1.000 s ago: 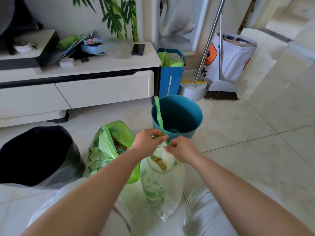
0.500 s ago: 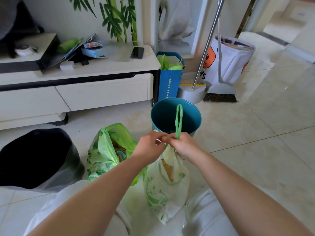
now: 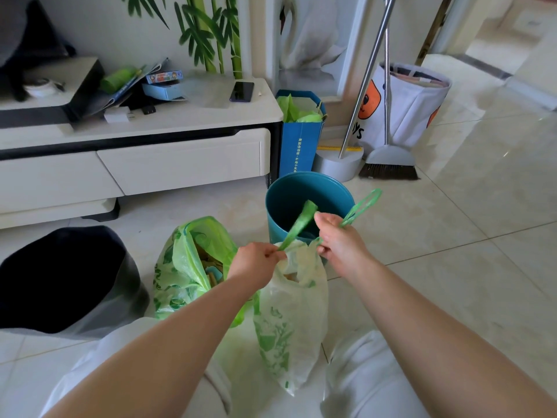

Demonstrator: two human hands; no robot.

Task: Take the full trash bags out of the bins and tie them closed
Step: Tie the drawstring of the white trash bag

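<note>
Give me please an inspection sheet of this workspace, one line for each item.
Surface: glossy tiled floor, no spill visible.
Job's things: white bag hangs from both hands, handles pulled apart, not yet knotted; green bag stands open on the floor; blue bin without a bag; black bin at the left.
Clutter: phone and boxes on the cabinet; blue paper bag; broom.
Grippers: left hand pinches one handle; right hand holds the other handle.
Cables: nothing seen.
Surroundings: wall with bamboo picture; white basket.
</note>
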